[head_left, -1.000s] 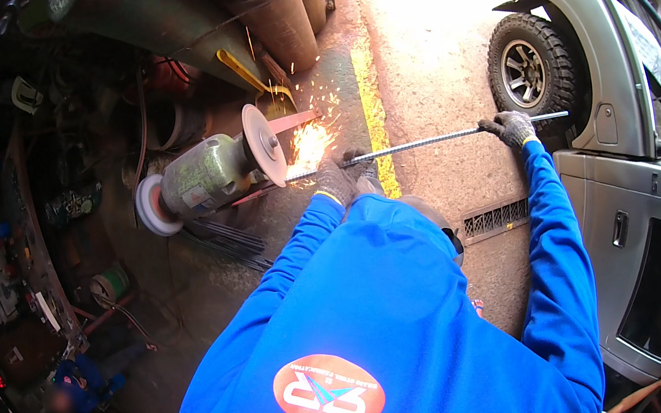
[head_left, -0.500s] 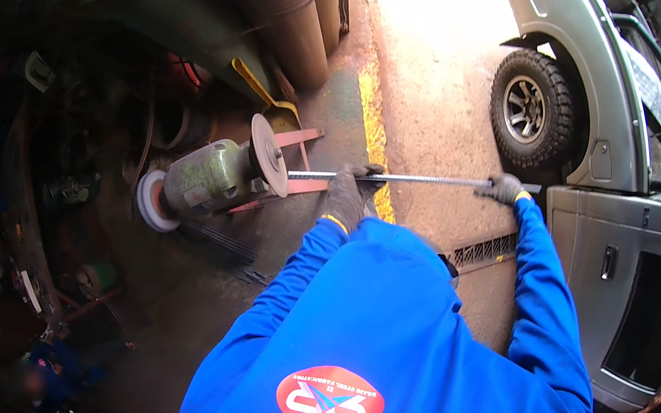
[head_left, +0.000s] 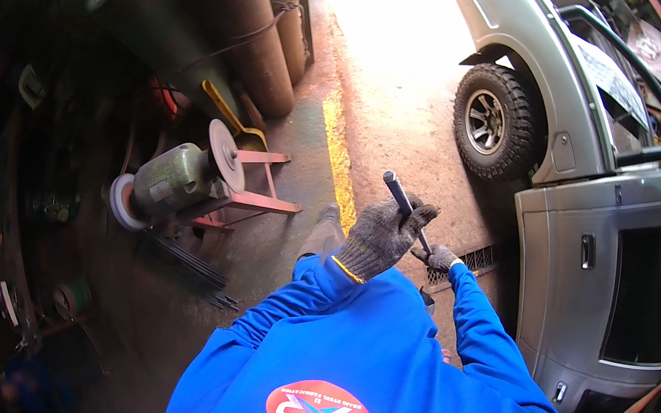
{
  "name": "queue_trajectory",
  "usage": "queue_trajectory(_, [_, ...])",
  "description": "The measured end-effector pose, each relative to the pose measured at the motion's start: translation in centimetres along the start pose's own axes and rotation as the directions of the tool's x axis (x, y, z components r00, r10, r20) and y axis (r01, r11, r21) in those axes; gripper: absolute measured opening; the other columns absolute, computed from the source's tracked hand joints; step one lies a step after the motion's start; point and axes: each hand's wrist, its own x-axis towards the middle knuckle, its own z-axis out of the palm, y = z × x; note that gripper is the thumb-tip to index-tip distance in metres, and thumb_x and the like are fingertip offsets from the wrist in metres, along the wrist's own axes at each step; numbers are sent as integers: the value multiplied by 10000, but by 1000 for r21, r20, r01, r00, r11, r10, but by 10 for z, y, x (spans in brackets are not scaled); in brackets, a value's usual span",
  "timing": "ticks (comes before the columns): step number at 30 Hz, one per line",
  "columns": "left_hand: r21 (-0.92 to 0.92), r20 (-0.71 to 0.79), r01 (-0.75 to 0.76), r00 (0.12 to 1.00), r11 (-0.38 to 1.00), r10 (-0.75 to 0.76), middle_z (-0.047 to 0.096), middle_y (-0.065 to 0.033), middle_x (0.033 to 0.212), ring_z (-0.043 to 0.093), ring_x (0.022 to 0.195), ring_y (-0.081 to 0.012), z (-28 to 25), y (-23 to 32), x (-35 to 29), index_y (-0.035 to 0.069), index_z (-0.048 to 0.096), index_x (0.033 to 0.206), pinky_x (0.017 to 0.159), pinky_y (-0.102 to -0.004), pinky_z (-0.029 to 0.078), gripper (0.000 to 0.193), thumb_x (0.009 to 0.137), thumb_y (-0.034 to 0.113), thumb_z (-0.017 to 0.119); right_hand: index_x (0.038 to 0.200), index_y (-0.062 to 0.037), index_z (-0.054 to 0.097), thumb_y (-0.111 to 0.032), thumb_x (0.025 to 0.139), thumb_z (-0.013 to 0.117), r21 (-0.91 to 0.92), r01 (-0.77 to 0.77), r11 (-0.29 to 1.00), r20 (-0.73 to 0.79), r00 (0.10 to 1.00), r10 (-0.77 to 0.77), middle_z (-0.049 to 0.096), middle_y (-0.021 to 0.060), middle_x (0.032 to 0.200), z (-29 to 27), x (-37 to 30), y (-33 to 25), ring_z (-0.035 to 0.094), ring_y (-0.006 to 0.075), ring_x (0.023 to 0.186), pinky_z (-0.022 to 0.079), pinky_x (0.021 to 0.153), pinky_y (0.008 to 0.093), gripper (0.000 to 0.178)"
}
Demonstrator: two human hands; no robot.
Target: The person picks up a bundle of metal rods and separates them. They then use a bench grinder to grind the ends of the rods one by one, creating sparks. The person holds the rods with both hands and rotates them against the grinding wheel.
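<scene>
My left hand (head_left: 384, 239), in a dark grey knitted glove with a yellow cuff edge, is closed around a metal rod (head_left: 397, 191) near its raised end. My right hand (head_left: 440, 258), gloved the same way, grips the rod farther down, by the floor grate. Tilted up, the rod stands apart from the green bench grinder (head_left: 172, 179) at the left. That grinder carries a flat disc (head_left: 225, 155) on its near side and a pale wheel (head_left: 125, 203) on the other. Whether the disc spins I cannot tell.
A red steel stand (head_left: 265, 201) holds the grinder. Several dark bars (head_left: 189, 265) lie below it. Behind are a yellow dustpan (head_left: 254, 138) and tall brown cylinders (head_left: 249, 43). At the right stands a silver vehicle (head_left: 576, 255) with a big tyre (head_left: 493, 120). A grate (head_left: 477, 261) crosses the floor.
The rod has come away from the grinder's disc and swung so its end points upward. My left hand has moved right and up, my right hand lower and inward. The view has turned slightly.
</scene>
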Motion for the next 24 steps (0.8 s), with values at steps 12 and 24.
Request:
queue_trajectory(12, [212,-1,49,999,976,-50,649,-99,686,647,604,-188,59,9,-67,99,718,1043,540,-324,504,222,912,252,625,969,-31,700,-620,869,544,20,125,992,8,992,-125,676,244,879,75,-62,40,655,365,891,485,776,434,617])
queue_trajectory(24, [-264,-460,300,797,917,-393,584,-54,538,537,437,-122,40,-30,-54,26,602,641,421,-285,430,465,899,410,649,942,-20,706,-502,868,587,333,227,915,-101,974,-205,696,119,800,88,-143,51,662,199,727,511,678,347,501])
